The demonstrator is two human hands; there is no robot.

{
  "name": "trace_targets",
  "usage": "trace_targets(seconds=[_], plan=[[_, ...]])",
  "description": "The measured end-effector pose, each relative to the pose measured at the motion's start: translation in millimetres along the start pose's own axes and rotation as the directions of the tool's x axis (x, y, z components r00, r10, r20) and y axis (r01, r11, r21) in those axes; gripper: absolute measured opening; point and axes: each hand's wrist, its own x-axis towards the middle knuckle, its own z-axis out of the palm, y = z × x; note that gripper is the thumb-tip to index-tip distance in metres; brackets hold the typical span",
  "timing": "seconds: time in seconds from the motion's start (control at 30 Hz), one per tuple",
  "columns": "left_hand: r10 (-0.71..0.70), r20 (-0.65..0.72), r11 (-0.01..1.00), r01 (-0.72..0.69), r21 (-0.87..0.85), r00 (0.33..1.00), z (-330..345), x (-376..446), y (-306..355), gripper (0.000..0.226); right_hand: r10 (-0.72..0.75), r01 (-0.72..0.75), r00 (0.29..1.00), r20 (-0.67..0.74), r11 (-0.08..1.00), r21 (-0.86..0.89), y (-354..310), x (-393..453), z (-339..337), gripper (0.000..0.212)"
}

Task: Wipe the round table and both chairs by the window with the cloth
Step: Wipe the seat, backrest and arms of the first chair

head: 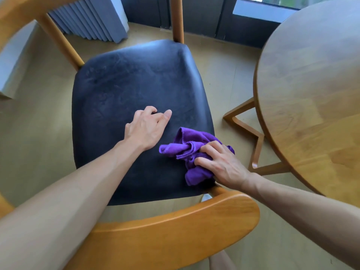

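Note:
A wooden chair with a dark padded seat (124, 90) fills the middle of the view, its curved backrest (175, 227) nearest me. A crumpled purple cloth (185, 149) lies on the seat's right near corner, and my right hand (220, 164) presses down on it with the fingers gripping its folds. My left hand (148, 127) rests on the seat just left of the cloth, fingers loosely spread, holding nothing. The round wooden table (311, 90) stands to the right of the chair.
The table's angled wooden legs (255, 145) reach the floor between table and chair. A dark window frame (224, 20) runs along the back. Grey pleated curtain fabric (91, 20) hangs at the back left. Light wooden floor surrounds the chair.

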Motion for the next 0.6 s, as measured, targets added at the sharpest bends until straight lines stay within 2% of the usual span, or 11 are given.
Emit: trace_targets(seconds=[0.13, 0.27, 0.33, 0.43, 0.53, 0.6], plan=[[-0.023, -0.028, 0.997, 0.020, -0.077, 0.999, 0.4, -2.1, -2.0, 0.063, 0.155, -0.153, 0.984, -0.088, 0.988, 0.031, -2.3, 5.4, 8.3, 0.034], [-0.118, -0.048, 0.976, 0.107, -0.188, 0.992, -5.3, -0.3, -3.1, 0.060, 0.375, -0.351, 0.896, -0.236, 0.926, 0.140, 5.8, 28.7, 10.4, 0.032], [-0.140, -0.042, 0.969, 0.128, -0.209, 0.989, -6.9, -0.3, -5.4, 0.060, 0.471, -0.428, 0.839, -0.273, 0.880, 0.206, 15.4, 46.0, 9.2, 0.040], [-0.162, -0.036, 0.964, 0.151, -0.217, 0.986, -5.8, -1.9, -6.1, 0.057, 0.648, -0.578, 0.704, -0.290, 0.761, 0.296, 40.4, 84.6, -1.4, 0.057], [-0.162, -0.042, 0.964, 0.149, -0.218, 0.986, -2.6, -5.8, -2.5, 0.049, 0.792, -0.673, 0.577, -0.200, 0.600, 0.432, 71.8, 139.7, -19.9, 0.073], [-0.169, -0.039, 0.956, 0.155, -0.248, 0.985, -1.4, -6.0, -2.9, 0.045, 0.799, -0.677, 0.580, -0.162, 0.583, 0.450, 83.0, 168.2, -28.8, 0.077]])
